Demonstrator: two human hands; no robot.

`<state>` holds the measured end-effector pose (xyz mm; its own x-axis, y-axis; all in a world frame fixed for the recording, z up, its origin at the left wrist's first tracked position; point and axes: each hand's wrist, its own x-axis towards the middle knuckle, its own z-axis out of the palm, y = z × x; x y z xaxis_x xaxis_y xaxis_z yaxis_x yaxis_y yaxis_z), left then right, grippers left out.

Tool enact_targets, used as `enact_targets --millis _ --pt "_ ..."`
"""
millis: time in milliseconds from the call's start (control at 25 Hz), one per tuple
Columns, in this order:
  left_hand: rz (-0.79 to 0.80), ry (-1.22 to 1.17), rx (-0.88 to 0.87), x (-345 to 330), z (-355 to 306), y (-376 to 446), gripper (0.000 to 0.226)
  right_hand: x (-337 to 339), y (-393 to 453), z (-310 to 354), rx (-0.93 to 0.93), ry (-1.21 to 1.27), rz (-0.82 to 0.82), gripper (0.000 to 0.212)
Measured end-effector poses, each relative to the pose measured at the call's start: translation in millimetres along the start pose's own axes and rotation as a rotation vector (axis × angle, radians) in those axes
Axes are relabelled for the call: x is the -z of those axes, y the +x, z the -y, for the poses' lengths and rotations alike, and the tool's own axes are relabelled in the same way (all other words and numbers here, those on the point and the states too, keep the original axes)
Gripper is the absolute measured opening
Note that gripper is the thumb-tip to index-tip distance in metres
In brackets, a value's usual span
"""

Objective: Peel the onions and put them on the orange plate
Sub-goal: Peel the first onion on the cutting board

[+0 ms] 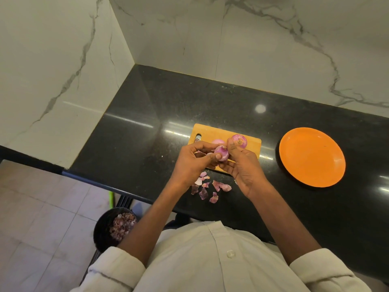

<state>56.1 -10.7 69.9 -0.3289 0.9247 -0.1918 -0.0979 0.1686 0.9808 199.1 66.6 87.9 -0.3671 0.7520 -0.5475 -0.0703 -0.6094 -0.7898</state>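
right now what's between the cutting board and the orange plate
Only bare black counter separates the cutting board from the orange plate in the head view.

Black counter (130, 131) bears cutting board (207, 132), orange plate (312, 157), onion skins (210, 187).

Both forearms reach toward frame centre, where the left hand (190, 163) and right hand (245, 167) meet, fingers curled in a grip.

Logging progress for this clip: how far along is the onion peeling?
Early. The orange plate holds nothing. Loose skins lie on the counter. Both hands, left hand and right hand, hold one onion, mostly bare. Two more onions sit on the board; the far onion looks unpeeled.
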Motion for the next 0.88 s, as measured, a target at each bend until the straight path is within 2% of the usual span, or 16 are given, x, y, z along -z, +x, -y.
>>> enact_targets --millis 160,280,400,480,560,680,760,880 --pt "-0.027 0.000 -0.009 6.7 4.9 2.3 0.022 7.9 0.7 1.8 -0.015 -0.007 0.134 0.026" --pt "-0.038 0.137 -0.126 10.6 6.4 1.1 0.022 5.9 -0.1 1.0 0.022 -0.022 0.118 0.030" --pt "-0.050 0.334 -0.282 13.3 8.2 1.6 0.027 2.1 -0.5 2.1 0.108 -0.148 0.087 0.026" --pt "-0.092 0.356 -0.289 9.7 7.4 2.3 0.027 0.5 -1.0 2.1 0.135 -0.189 0.091 0.024" --pt "-0.157 0.327 -0.244 2.1 6.0 1.6 0.021 -0.7 -2.2 1.0 0.155 -0.205 0.109 0.023" --pt "-0.182 0.138 -0.138 -4.2 5.1 -0.3 0.011 1.0 -1.4 -1.6 0.166 -0.175 0.106 0.022" --pt "-0.151 0.017 -0.078 -3.2 4.8 -1.6 0.013 3.9 0.1 -2.2 0.172 -0.193 0.087 0.024" --pt "-0.076 -0.054 -0.025 -2.0 4.5 -3.7 0.030 5.1 1.2 -1.1 0.176 -0.214 0.063 0.026"
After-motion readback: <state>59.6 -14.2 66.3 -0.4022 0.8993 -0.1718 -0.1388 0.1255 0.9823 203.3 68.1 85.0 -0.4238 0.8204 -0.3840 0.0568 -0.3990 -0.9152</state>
